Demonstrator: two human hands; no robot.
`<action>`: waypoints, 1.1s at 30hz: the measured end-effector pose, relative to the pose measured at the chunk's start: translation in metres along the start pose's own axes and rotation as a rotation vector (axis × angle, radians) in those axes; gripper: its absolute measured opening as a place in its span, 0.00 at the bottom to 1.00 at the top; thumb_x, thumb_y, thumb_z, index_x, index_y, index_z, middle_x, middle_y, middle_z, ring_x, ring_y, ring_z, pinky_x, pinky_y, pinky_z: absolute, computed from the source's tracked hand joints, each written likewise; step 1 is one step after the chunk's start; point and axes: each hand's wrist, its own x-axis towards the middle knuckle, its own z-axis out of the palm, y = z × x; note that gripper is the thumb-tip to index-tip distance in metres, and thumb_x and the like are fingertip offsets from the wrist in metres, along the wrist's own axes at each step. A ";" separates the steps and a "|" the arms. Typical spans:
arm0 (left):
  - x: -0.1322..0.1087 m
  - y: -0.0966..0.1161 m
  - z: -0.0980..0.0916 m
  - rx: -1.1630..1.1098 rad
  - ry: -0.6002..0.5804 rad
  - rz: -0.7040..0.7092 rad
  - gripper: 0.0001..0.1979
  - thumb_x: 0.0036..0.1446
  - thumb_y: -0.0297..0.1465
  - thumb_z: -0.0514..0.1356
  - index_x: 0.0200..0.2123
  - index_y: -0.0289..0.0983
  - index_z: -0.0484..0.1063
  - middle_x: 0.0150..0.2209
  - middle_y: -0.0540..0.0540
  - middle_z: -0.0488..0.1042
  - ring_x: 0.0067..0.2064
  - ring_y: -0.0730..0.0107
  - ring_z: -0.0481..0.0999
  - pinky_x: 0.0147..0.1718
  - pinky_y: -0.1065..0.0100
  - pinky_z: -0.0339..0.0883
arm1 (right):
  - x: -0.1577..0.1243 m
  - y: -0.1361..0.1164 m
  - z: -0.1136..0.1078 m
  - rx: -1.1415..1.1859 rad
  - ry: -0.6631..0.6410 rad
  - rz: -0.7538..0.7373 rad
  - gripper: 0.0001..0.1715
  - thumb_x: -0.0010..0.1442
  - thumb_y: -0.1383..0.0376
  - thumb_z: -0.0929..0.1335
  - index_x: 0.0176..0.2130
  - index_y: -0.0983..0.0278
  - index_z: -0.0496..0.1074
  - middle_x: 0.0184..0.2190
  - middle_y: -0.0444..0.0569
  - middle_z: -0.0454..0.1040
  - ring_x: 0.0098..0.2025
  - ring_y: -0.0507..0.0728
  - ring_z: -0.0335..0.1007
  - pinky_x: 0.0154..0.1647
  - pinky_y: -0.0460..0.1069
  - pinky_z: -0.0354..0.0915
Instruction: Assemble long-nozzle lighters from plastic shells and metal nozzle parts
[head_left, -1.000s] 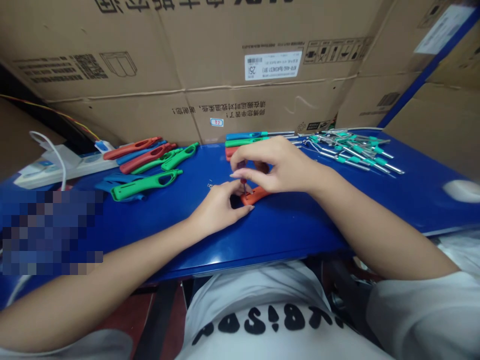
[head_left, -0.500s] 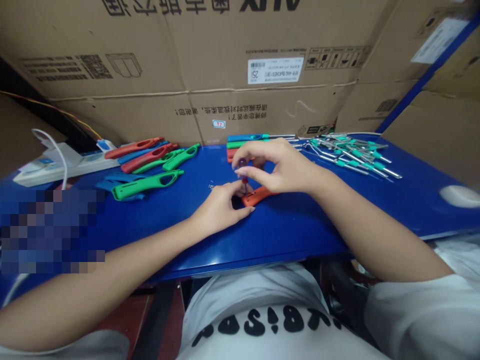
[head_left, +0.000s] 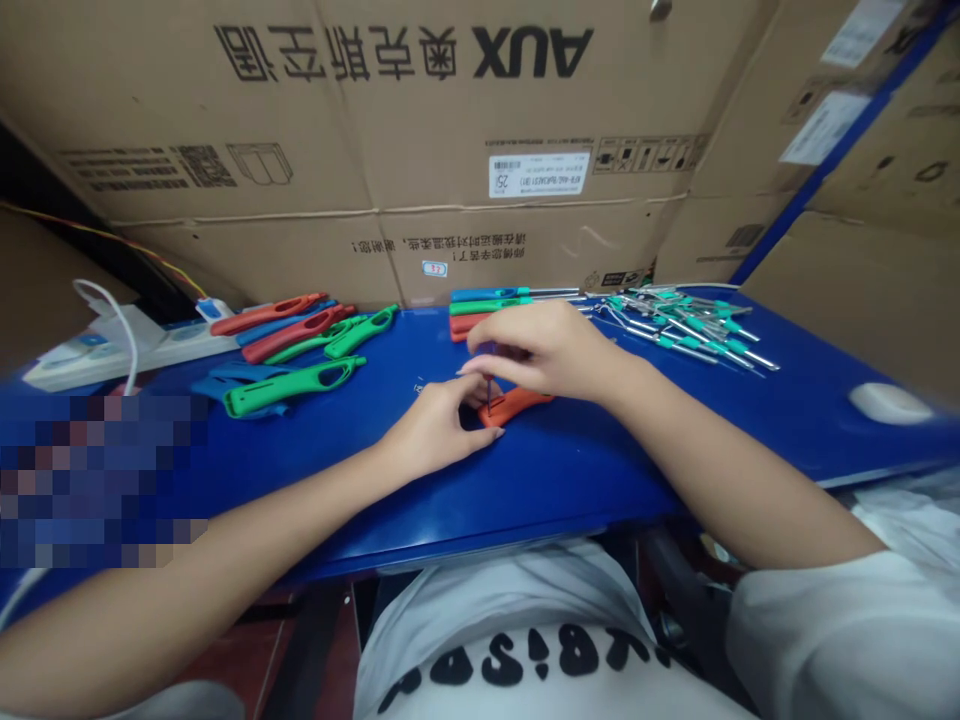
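My left hand (head_left: 436, 428) rests on the blue table with its thumb and fingers closed around the near end of an orange lighter casing (head_left: 519, 403), which lies flat. Above it, my right hand (head_left: 553, 352) grips a small screwdriver (head_left: 489, 394) held upright. The screwdriver's thin shaft meets the slotted end of the casing, and its handle is mostly hidden by my fingers. Just behind my right hand, blue, green and red lighters (head_left: 489, 308) with metal tubes lie side by side, the red one partly covered.
Several green, red and blue casings (head_left: 292, 388) lie at the left, before a white power strip (head_left: 172, 345). A pile of metal tubes with teal collars (head_left: 694, 325) sits at the back right. A white mouse (head_left: 891, 403) is farther right. A cardboard wall (head_left: 420, 150) stands behind the table (head_left: 480, 500).
The camera view has tilted up slightly, so everything sits lower in the picture. My right hand has turned a little around the screwdriver, hiding more of its handle. My left hand keeps its hold.
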 end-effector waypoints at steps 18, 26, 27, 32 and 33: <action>0.009 0.013 -0.023 0.383 -0.188 -0.046 0.28 0.52 0.27 0.64 0.57 0.40 0.69 0.50 0.41 0.79 0.51 0.52 0.79 0.48 0.58 0.73 | -0.020 0.040 -0.046 0.039 0.216 0.271 0.15 0.67 0.55 0.69 0.37 0.64 0.72 0.27 0.43 0.74 0.25 0.49 0.64 0.30 0.45 0.58; 0.044 -0.009 -0.037 0.444 -0.170 0.146 0.15 0.62 0.31 0.59 0.51 0.37 0.76 0.51 0.36 0.79 0.53 0.54 0.79 0.52 0.59 0.72 | -0.089 0.097 -0.080 -0.617 0.089 0.839 0.11 0.67 0.58 0.67 0.39 0.62 0.76 0.34 0.52 0.80 0.36 0.60 0.75 0.33 0.49 0.57; 0.054 -0.011 -0.044 0.442 -0.153 0.152 0.15 0.62 0.32 0.59 0.50 0.37 0.77 0.50 0.37 0.80 0.52 0.54 0.79 0.52 0.59 0.72 | -0.095 0.100 -0.080 -0.624 0.094 0.883 0.12 0.67 0.57 0.67 0.40 0.61 0.76 0.34 0.53 0.81 0.37 0.61 0.76 0.33 0.50 0.58; 0.105 -0.024 -0.084 0.426 -0.085 -0.030 0.15 0.55 0.37 0.64 0.44 0.37 0.79 0.44 0.42 0.82 0.44 0.58 0.81 0.45 0.65 0.73 | -0.104 0.108 -0.086 -0.582 0.149 1.047 0.13 0.64 0.56 0.70 0.39 0.62 0.78 0.35 0.54 0.82 0.40 0.62 0.77 0.36 0.50 0.61; 0.115 -0.027 -0.088 0.432 -0.066 -0.038 0.16 0.56 0.37 0.62 0.45 0.36 0.79 0.44 0.42 0.82 0.44 0.58 0.81 0.45 0.65 0.72 | -0.104 0.108 -0.086 -0.576 0.136 1.070 0.14 0.63 0.55 0.70 0.38 0.63 0.78 0.35 0.55 0.82 0.41 0.63 0.77 0.36 0.50 0.62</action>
